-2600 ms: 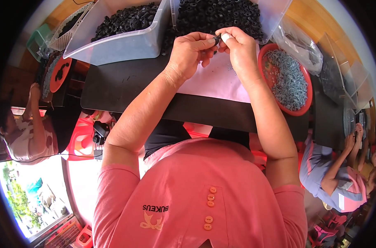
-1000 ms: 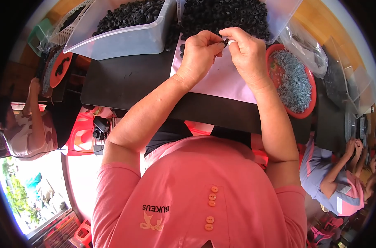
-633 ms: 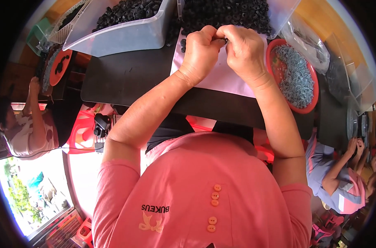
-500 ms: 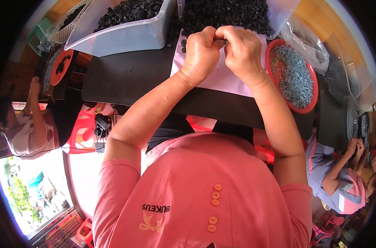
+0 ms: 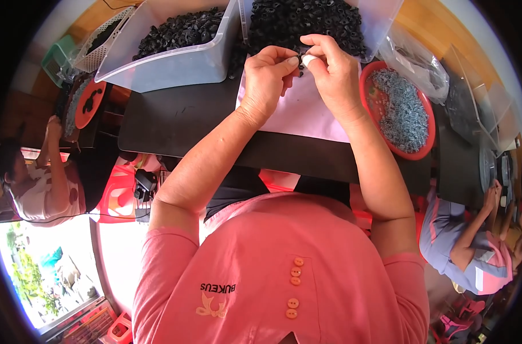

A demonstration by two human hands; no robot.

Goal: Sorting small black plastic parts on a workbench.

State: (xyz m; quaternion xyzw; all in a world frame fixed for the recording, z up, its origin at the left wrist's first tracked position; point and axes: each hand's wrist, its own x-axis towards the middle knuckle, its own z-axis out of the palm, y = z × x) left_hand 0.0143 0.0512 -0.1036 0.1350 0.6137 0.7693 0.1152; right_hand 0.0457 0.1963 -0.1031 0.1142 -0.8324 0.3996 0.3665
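Note:
My two hands meet over a pale pink sheet (image 5: 307,117) on the dark table. My left hand (image 5: 265,77) is closed, thumb and forefinger pinching a small black part (image 5: 300,65). Close to that part is my right hand (image 5: 334,74), its fingers bent and a white patch or covering showing at one fingertip. Whatever its fingertips hold is too small to make out. Just beyond my hands, a clear plastic bin (image 5: 381,26) holds many small black ring-like parts (image 5: 307,23).
Left of centre stands another clear bin (image 5: 158,80) of black parts. A red basin (image 5: 429,140) of small silvery-blue pieces sits beside my right forearm, near a clear plastic bag (image 5: 419,63). Other people work at left (image 5: 46,189) and right (image 5: 467,246).
My hands have come slightly nearer and opened up from a tight grip together. The fingertips and the black part now show between them. The whole view has shifted a little.

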